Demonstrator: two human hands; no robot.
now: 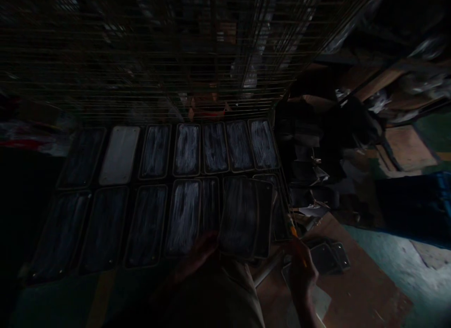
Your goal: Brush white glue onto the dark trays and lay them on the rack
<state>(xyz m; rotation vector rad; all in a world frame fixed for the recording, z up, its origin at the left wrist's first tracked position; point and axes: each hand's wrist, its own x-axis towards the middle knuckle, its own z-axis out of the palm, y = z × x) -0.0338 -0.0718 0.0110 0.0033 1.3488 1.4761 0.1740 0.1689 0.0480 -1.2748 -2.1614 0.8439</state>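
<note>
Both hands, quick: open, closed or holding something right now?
Left hand: at the lower left edge of a dark panel; too dark to tell whether it grips.
Right hand: closed, holding an orange-handled tool.

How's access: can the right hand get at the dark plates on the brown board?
Probably yes: the right hand is beside the dark plates, nothing between, but it grips an orange-handled brush.

Dark panels [187,149] streaked whitish; brush handle [293,231] orange.
</note>
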